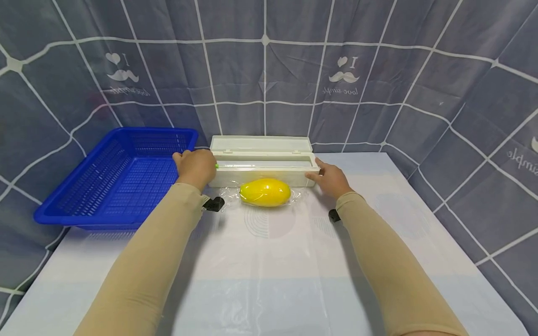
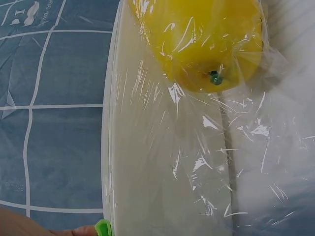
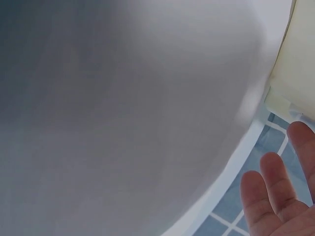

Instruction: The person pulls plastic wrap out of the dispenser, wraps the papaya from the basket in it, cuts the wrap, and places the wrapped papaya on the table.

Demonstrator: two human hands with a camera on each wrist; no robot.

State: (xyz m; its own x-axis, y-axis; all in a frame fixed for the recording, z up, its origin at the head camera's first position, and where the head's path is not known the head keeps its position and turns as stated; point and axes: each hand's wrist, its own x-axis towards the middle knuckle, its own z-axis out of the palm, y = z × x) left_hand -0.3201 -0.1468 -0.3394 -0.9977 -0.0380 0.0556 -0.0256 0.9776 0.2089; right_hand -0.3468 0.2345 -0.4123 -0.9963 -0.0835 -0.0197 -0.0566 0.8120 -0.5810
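A long white cling film dispenser (image 1: 265, 177) lies across the far side of the table, its lid (image 1: 260, 143) raised at the back. My left hand (image 1: 195, 167) is at its left end, fingers curled, pinching a small green slider (image 2: 103, 227) at the box's edge. With thumb in front, my right hand (image 1: 332, 179) grips the right end; in the right wrist view several fingertips (image 3: 276, 184) extend beside the box. In front lies a yellow oblong fruit (image 1: 265, 192) with a green stem end, covered by clear plastic film (image 2: 202, 162) that stretches over the box front.
A blue plastic basket (image 1: 84, 218) stands at the left of the table, close to my left hand. The table (image 1: 269, 298) has a white and pale blue cover. Grey curtains (image 1: 235, 70) with white lines hang behind and along both sides.
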